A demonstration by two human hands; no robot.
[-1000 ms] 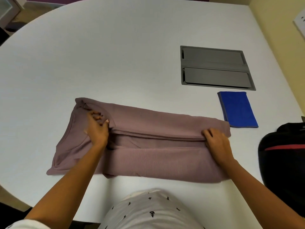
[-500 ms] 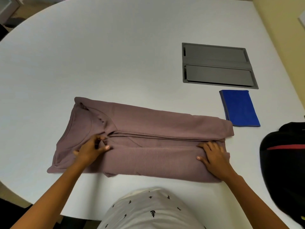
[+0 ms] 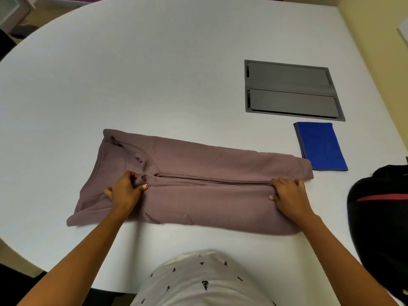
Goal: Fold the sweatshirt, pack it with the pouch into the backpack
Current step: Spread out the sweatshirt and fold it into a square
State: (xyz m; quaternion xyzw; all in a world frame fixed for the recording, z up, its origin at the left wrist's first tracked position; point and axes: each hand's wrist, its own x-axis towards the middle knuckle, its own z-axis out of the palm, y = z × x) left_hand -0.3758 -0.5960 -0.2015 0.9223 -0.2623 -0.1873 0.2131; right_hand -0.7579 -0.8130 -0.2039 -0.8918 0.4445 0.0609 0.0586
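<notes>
A mauve sweatshirt (image 3: 205, 171) lies on the white table (image 3: 154, 74), folded lengthwise into a long band with its collar at the left. My left hand (image 3: 124, 191) pinches the fold edge near the collar. My right hand (image 3: 288, 195) grips the same edge at the hem end. A flat blue pouch (image 3: 320, 146) rests just beyond the sweatshirt's right end. The black backpack (image 3: 382, 217) with a red stripe sits at the table's right edge, partly out of frame.
A grey cable hatch (image 3: 291, 89) is set flush into the table behind the pouch. A yellow wall (image 3: 375, 29) borders the right side. The table's front edge curves close to my body.
Both hands slid toward me from the far fold onto the near layer's edge and now grip it. The sweatshirt has hardly shifted.
</notes>
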